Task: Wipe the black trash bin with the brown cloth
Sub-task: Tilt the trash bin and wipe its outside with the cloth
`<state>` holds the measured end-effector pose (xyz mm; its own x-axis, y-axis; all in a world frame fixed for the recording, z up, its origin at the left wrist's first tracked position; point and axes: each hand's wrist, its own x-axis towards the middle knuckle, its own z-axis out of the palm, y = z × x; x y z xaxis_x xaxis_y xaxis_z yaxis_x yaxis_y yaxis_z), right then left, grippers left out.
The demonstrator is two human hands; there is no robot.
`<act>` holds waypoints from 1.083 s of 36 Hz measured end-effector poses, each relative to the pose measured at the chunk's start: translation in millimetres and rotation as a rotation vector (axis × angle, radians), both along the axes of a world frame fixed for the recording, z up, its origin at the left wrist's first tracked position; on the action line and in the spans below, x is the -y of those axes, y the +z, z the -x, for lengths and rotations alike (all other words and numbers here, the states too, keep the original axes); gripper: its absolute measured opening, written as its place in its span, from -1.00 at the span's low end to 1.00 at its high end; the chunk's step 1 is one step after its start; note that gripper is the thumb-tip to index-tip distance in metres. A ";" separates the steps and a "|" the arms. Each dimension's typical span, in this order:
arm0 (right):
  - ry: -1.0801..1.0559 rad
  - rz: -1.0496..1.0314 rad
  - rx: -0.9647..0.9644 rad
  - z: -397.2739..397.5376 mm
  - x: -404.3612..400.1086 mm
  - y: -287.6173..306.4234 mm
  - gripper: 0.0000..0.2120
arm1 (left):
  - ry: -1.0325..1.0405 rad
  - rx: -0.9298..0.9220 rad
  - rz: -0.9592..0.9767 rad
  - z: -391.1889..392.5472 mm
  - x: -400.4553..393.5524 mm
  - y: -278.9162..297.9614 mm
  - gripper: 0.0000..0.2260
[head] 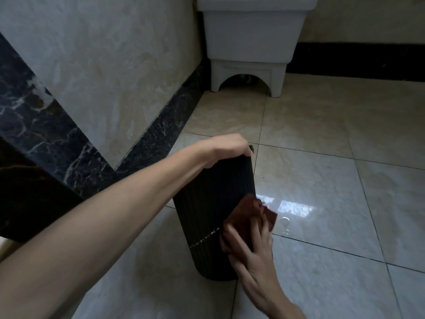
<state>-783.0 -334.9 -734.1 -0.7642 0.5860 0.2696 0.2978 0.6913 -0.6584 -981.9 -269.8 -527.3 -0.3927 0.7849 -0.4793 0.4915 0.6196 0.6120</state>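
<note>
The black ribbed trash bin (211, 208) stands on the tiled floor at the centre of the view, tilted a little away from me. My left hand (227, 146) grips its top rim from the left. My right hand (250, 252) presses the crumpled brown cloth (248, 217) flat against the bin's right side, about halfway down. A thin pale line runs across the bin's ribs just left of the cloth. The bin's inside and far side are hidden.
A white plastic tub on legs (250, 42) stands in the far corner. A marble wall with a dark skirting (161, 132) runs along the left. A dark stone ledge (30, 171) juts out at the near left. Small water drops (285, 219) glisten on the floor by the bin.
</note>
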 end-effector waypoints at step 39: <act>-0.015 0.516 -0.192 11.7 5.5 -26.2 -0.42 | -0.346 -0.433 -0.290 28.7 73.8 -33.3 -0.58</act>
